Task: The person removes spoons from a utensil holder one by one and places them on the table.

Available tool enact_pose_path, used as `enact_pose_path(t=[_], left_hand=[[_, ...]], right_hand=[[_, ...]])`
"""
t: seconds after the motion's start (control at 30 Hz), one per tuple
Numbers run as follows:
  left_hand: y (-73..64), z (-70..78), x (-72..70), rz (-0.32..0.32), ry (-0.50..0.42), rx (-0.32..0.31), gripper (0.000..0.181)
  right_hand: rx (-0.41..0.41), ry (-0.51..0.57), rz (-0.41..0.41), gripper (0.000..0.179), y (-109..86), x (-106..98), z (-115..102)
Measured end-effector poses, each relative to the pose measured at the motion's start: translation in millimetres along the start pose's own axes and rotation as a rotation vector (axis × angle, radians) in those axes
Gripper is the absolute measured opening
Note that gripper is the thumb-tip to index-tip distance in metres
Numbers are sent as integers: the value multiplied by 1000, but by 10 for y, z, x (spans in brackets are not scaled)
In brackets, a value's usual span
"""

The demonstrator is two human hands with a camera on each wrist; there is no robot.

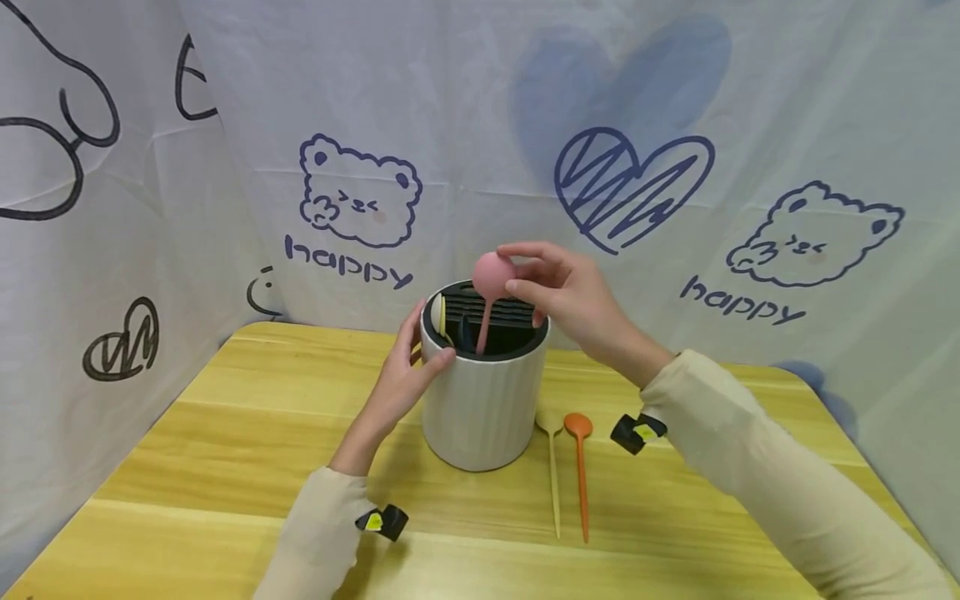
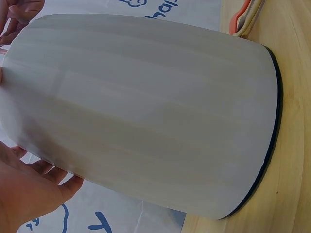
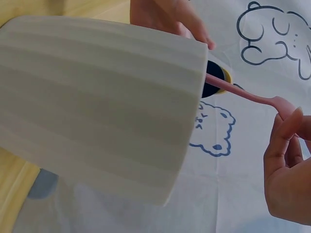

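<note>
A pink spoon (image 1: 494, 275) points handle-down into a white ribbed utensil holder (image 1: 480, 417) with a black slotted top. By the edges of its bowl, my right hand (image 1: 573, 292) pinches it between thumb and fingers. The right wrist view shows the pink handle (image 3: 243, 93) passing the holder's rim. My left hand (image 1: 401, 379) grips the holder's upper left side, thumb at the front near the rim. Inside at the left stand a cream and yellow utensil (image 1: 439, 317) and a dark one (image 1: 465, 335). The lower end of the pink handle is hidden inside.
Right of the holder, a yellow spoon (image 1: 553, 475) and an orange spoon (image 1: 581, 467) lie side by side on the wooden table (image 1: 225, 467). A white cloth (image 1: 465, 100) with drawn bears and hearts hangs behind the table.
</note>
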State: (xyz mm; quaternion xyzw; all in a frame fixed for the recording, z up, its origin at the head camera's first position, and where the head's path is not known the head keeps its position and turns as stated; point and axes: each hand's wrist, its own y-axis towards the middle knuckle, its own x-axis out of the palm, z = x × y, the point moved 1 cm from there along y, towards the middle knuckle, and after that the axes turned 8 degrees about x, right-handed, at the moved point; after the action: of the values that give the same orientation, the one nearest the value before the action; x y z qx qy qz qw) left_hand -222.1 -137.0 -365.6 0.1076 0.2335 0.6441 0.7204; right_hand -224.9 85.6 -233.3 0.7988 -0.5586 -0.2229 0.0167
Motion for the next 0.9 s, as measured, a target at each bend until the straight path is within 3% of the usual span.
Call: enact_pose_path(t=[0.37,0.9], left_hand=[[-10,14,-6,1,-4,2,84],[-3,-7,3,2,7,-1,84]], right_hand=[[-32,55,43,46,18,-56,-126],[-199,20,100,48,61,-64,-352]])
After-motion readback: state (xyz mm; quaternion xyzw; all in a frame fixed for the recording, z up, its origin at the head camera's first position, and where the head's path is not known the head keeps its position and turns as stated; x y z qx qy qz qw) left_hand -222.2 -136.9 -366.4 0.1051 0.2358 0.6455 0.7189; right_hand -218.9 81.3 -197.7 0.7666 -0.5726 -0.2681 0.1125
